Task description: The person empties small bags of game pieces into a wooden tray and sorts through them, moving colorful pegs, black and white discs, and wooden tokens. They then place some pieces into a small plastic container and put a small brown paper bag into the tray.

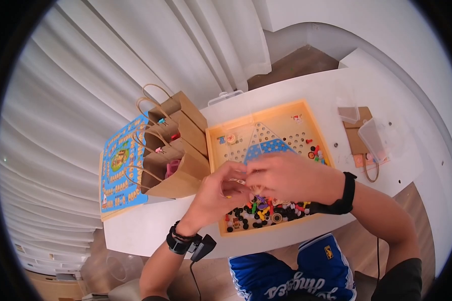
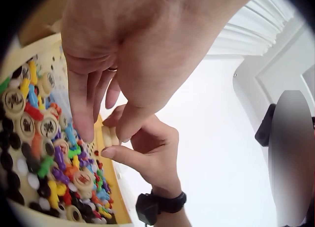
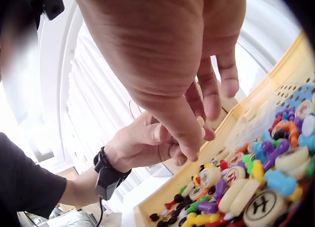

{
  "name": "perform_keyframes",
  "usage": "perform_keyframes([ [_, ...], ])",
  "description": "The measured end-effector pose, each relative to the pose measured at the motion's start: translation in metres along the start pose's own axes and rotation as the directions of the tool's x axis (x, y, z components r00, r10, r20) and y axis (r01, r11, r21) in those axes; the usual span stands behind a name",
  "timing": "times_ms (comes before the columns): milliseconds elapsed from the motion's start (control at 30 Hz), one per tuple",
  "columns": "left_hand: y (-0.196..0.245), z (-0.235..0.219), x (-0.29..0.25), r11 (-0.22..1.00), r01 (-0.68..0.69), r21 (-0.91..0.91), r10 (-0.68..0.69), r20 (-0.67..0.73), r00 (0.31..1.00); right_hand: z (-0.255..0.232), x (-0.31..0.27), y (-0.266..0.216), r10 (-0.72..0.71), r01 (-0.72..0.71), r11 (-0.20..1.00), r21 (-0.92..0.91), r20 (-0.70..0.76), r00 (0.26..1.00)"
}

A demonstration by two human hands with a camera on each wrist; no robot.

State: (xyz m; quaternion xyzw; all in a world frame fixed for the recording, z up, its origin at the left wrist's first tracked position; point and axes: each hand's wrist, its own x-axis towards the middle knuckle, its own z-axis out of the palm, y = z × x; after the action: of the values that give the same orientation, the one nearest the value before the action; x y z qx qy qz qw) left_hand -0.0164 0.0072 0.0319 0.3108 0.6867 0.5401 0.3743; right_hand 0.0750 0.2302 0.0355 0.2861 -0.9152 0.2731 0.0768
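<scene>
Over the near half of a shallow wooden tray (image 1: 209, 145), both hands meet. My right hand (image 1: 299, 175) pinches a pale, round Chinese chess piece (image 2: 109, 137) between thumb and fingers. Close against it is my left hand (image 1: 211, 193), its thumb beside the piece and its fingers extended loosely. Under the hands lies a mixed heap of colourful pegs, black and white beads and round pieces with printed characters (image 3: 266, 206). Part of the heap is hidden by the hands in the head view. A blue and white panel with holes (image 1: 271, 146) shows beyond the fingers.
Brown paper bags (image 1: 181, 183) with handles stand left of the tray, beside a blue printed game board (image 1: 120, 160). To the right are a flat paper bag (image 1: 355, 138) and a clear plastic box (image 1: 374, 138). Small dark pieces lie scattered on the white table (image 1: 331, 90).
</scene>
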Motion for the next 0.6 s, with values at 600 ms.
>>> perform_keyframes([
  [600, -0.040, -0.049, 0.006, 0.974, -0.208, -0.086, 0.221, 0.192, 0.956, 0.040, 0.073, 0.087, 0.154, -0.201, 0.913, -0.354, -0.157, 0.976],
])
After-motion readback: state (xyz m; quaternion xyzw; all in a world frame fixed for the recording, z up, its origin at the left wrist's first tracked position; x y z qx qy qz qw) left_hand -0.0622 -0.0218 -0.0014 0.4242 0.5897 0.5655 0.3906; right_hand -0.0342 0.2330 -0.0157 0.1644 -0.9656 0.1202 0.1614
